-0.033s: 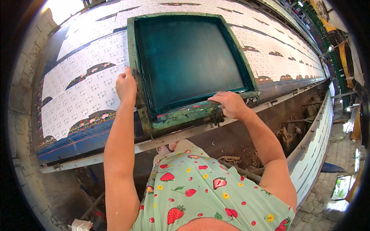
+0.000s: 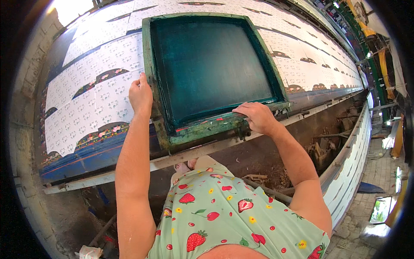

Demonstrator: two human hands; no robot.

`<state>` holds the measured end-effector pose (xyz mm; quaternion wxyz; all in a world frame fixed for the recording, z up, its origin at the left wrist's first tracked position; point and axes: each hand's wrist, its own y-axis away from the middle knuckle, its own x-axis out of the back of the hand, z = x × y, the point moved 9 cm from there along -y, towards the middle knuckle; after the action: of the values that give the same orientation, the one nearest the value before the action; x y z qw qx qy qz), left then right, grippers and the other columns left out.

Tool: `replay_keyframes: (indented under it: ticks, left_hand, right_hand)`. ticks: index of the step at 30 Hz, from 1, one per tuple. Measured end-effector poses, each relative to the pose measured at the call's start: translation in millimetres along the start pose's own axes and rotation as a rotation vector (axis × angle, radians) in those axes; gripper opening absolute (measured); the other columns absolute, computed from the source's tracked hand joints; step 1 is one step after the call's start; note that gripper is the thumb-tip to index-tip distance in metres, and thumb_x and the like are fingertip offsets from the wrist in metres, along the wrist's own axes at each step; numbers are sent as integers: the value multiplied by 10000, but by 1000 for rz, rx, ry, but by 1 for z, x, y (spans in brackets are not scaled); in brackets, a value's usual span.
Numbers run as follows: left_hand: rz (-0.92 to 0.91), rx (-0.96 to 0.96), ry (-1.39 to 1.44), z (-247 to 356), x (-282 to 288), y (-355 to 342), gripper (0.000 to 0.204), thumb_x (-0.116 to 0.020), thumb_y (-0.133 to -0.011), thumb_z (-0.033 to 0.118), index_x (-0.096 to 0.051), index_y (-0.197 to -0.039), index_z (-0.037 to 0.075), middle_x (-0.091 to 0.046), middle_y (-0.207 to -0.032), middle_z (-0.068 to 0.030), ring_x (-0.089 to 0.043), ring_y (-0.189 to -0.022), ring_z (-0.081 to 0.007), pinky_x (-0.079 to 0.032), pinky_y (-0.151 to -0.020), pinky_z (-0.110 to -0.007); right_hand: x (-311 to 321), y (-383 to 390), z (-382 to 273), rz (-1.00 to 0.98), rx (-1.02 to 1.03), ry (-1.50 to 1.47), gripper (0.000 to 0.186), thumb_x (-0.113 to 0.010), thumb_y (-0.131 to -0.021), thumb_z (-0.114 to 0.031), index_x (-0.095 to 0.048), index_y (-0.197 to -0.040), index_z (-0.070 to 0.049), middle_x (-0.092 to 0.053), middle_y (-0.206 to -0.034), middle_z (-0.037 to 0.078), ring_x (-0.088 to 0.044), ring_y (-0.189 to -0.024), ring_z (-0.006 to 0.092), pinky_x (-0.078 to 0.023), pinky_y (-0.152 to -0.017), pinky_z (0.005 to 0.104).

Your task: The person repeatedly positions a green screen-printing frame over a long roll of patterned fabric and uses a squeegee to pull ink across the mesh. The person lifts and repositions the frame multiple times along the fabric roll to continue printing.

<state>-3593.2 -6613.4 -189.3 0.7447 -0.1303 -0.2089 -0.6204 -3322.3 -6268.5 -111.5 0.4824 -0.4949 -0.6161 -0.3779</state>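
A screen-printing frame (image 2: 198,127) with worn green wooden rails and a dark teal mesh (image 2: 211,64) lies on a long table in front of me. My left hand (image 2: 141,96) is closed at the frame's left rail, fingertips toward its outer edge. On the near rail, close to its right end, rests my right hand (image 2: 259,117), its fingers curled over the wood and the thumb partly hidden. Pale fabric pieces (image 2: 101,103) with a small floral print spread over the table on both sides of the frame.
A metal rail (image 2: 103,172) runs along the table's near edge, with a small clamp-like fitting (image 2: 243,133) below the frame. Wood scraps (image 2: 319,155) lie on the ground at the right. A second long table with pale pieces (image 2: 345,181) stands at the right. Brick wall (image 2: 26,99) at left.
The table's left part appears slightly farther left in the view. Both hands keep their places on the frame.
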Motion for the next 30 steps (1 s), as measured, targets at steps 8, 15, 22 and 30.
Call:
replay_keyframes:
  ticks: [8, 15, 22, 30]
  left_hand:
    - [-22, 23, 73, 5, -3, -2, 656, -588, -1123, 558, -758, -1299, -51, -806, -1130, -225, -756, -1083, -378, -561, -971, -474]
    - [-48, 67, 123, 10, -2, 3, 612, -578, -1149, 512, -733, -1303, -60, -778, -1111, -187, -719, -1043, -308, -542, -957, -429]
    - [29, 46, 154, 2, 1, 1, 572, -578, -1164, 462, -723, -1304, -73, -773, -1155, -196, -700, -1085, -294, -526, -993, -414]
    - [140, 107, 61, 17, 8, 12, 514, -551, -1193, 415, -710, -1300, -63, -730, -1110, -132, -648, -1040, -227, -507, -956, -387]
  right_hand:
    - [-3, -18, -2, 223, 85, 44, 532, -670, -841, 62, -782, -1328, -121, -785, -1295, 113, -735, -1171, 342, -572, -1006, 475]
    - [-3, -92, 31, 292, 165, 134, 501, -717, -870, 18, -757, -1344, -140, -757, -1285, 85, -729, -1186, 314, -574, -984, 473]
    - [7, -224, 93, 345, 143, 145, 417, -707, -901, -14, -780, -1286, -155, -760, -1171, 96, -743, -1072, 339, -579, -921, 486]
    - [14, -373, 188, 304, 73, 231, 431, -669, -933, -26, -777, -1321, -180, -762, -1174, 133, -769, -1104, 350, -596, -938, 488]
